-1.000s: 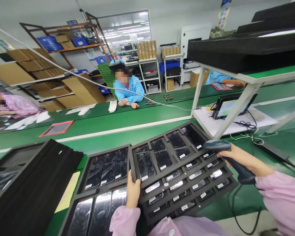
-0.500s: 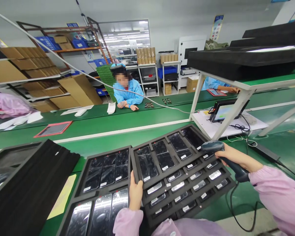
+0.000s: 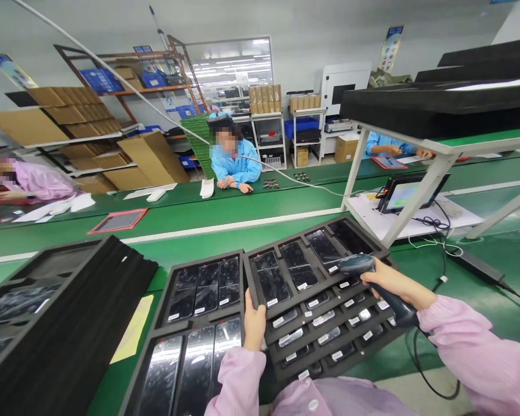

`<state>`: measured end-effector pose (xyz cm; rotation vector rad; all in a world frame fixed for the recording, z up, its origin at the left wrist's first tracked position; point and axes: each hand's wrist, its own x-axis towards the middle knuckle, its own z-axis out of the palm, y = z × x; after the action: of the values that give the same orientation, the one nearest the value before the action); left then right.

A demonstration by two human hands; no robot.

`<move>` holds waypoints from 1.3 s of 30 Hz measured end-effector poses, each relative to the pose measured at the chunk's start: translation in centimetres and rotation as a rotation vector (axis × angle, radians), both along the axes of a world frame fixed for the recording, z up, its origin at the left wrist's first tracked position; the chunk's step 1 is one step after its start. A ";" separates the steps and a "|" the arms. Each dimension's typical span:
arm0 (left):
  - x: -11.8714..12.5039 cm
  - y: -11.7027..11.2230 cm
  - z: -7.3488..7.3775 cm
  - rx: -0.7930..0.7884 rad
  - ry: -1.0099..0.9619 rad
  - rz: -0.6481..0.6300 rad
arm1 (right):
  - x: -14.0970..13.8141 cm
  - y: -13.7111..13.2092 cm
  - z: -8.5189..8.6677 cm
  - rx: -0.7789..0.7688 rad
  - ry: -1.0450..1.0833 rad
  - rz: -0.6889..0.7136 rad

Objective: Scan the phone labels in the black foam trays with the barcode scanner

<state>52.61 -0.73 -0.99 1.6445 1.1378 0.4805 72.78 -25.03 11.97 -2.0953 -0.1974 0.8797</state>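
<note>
My right hand (image 3: pixel 392 281) is closed around the handle of a dark barcode scanner (image 3: pixel 356 263). The scanner's head hangs over the right part of a tilted stack of black foam trays (image 3: pixel 289 301), near the label of the third panel. Glossy black phone-like panels (image 3: pixel 270 276) with white labels lie in the top tray's slots. Lower trays stick out in steps, showing the labelled ends of more panels. My left hand (image 3: pixel 254 323) grips the stack's left edge, thumb on top; its other fingers are mostly hidden. Beside it lies another foam tray (image 3: pixel 186 327) holding several such panels.
At the left stands a stack of black foam trays (image 3: pixel 75 323) beside a yellow paper (image 3: pixel 133 330). A white-legged rack (image 3: pixel 409 202) with a small monitor (image 3: pixel 409 193) stands at right. The scanner's cable (image 3: pixel 421 370) hangs down. Across the green bench sits a person in blue (image 3: pixel 236 164).
My right hand has moved the scanner left across the tray, from the fourth panel toward the third. My left hand keeps its hold on the edge. The whole view has shifted slightly.
</note>
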 end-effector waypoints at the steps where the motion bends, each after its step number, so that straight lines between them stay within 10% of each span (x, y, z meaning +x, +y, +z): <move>1: 0.0 0.0 0.1 -0.024 -0.012 -0.003 | -0.1 -0.1 0.0 0.015 -0.005 0.004; 11: 0.1 -0.3 1.2 -0.086 -0.036 -0.072 | -5.6 2.5 -1.2 0.210 0.069 0.109; 18: 0.0 -0.2 1.3 -0.115 -0.020 -0.128 | -7.1 5.0 -2.0 0.078 0.094 0.021; 39: 0.4 -0.4 -1.1 -0.129 -0.126 -0.152 | -12.1 6.7 -1.1 0.163 0.134 0.004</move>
<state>53.05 -1.09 -2.10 1.5523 0.9250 0.3986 60.67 -18.32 10.83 -1.8792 -0.1958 0.9697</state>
